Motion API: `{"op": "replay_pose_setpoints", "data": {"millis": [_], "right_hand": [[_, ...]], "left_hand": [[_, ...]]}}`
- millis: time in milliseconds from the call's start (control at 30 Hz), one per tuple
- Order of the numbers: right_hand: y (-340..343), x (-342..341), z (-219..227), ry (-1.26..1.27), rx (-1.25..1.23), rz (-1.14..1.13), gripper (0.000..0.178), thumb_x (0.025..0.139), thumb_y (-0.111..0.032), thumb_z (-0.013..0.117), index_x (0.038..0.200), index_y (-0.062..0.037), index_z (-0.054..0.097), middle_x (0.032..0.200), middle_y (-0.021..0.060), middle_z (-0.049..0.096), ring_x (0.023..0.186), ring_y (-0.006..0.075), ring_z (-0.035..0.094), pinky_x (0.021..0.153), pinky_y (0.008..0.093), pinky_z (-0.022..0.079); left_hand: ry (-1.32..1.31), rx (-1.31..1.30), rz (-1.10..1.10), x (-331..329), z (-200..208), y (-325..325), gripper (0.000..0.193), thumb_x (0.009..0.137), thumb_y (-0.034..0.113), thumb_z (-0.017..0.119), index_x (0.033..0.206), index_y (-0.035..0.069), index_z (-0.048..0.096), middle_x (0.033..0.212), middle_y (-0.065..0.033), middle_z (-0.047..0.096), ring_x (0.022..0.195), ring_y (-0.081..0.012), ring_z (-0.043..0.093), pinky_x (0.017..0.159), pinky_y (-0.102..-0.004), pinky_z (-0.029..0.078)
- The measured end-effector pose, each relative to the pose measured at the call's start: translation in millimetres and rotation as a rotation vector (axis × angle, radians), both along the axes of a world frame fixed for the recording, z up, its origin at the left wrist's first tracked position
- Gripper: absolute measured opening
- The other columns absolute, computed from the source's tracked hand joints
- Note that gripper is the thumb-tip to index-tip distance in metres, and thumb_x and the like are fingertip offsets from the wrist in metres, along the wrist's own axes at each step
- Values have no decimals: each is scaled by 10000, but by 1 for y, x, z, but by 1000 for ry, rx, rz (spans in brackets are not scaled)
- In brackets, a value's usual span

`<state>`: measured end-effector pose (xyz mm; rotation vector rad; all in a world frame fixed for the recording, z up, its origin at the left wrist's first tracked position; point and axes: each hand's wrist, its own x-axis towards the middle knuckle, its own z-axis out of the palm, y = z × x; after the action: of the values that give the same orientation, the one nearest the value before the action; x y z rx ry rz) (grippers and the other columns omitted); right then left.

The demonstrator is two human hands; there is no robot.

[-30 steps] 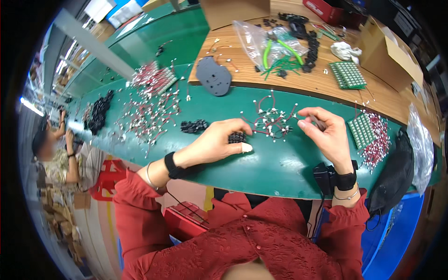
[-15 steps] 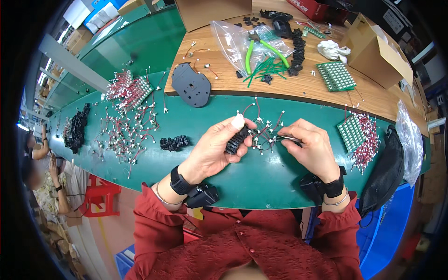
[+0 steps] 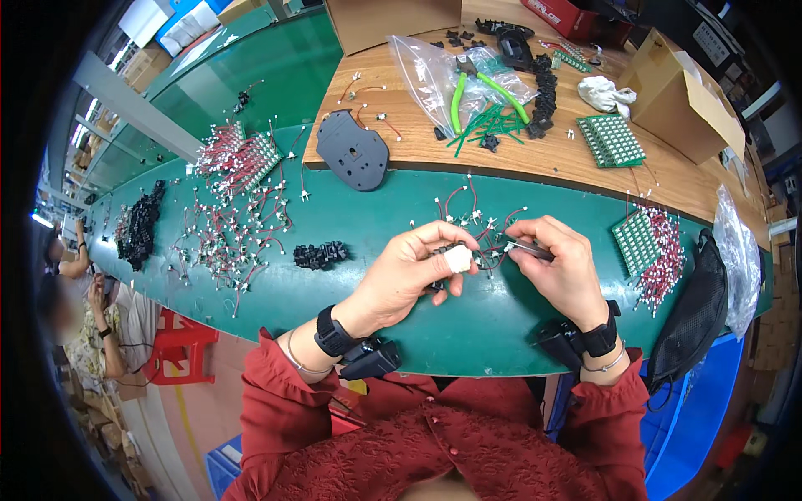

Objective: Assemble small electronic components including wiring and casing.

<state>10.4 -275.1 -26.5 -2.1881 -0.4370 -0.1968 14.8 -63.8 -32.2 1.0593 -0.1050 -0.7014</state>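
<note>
My left hand (image 3: 401, 271) is closed around a ridged black plastic part (image 3: 443, 249), mostly hidden by the fingers; a white cover wraps the thumb tip. Dark metal tweezers (image 3: 532, 249) are pinched in my right hand (image 3: 561, 263), their tips pointing left toward the held part. Around the tips lies a small group of red-and-black wired connectors (image 3: 478, 217) on the green tabletop (image 3: 368, 217). Whether the tweezers grip one of them is too small to tell. A row of black plastic parts (image 3: 320, 255) lies left of my left hand.
More wired connectors (image 3: 225, 230) spread at the left, beside a black parts pile (image 3: 142, 225). Green circuit panels (image 3: 637, 242) with wires and a black mesh pouch (image 3: 689, 301) lie right. On the raised wooden board (image 3: 418, 154) are a dark grey plate (image 3: 351, 152) and green-handled cutters (image 3: 458, 104).
My left hand has rolled over, bringing the covered thumb forward and hiding more of the black part. The tweezers in my right hand have shifted slightly right. The whole view has shifted slightly.
</note>
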Motion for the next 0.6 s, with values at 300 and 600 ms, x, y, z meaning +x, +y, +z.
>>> {"op": "replay_pose_setpoints", "data": {"millis": [300, 600], "right_hand": [[5, -3, 0, -35, 155, 20, 153, 684, 23, 638, 833, -6, 612, 702, 57, 556, 564, 135, 540, 483, 232, 410], [11, -6, 0, -57, 295, -57, 132, 685, 37, 640, 808, -3, 611, 719, 51, 574, 595, 92, 537, 492, 221, 418]], "left_hand": [[-551, 293, 113, -7, 1, -6, 245, 783, 55, 623, 1020, 34, 564, 986, -33, 574, 855, -117, 549, 725, -240, 455], [-390, 390, -45, -8, 4, -10, 253, 760, 51, 645, 1001, 39, 570, 922, 1, 586, 769, -49, 527, 617, -191, 426]]}}
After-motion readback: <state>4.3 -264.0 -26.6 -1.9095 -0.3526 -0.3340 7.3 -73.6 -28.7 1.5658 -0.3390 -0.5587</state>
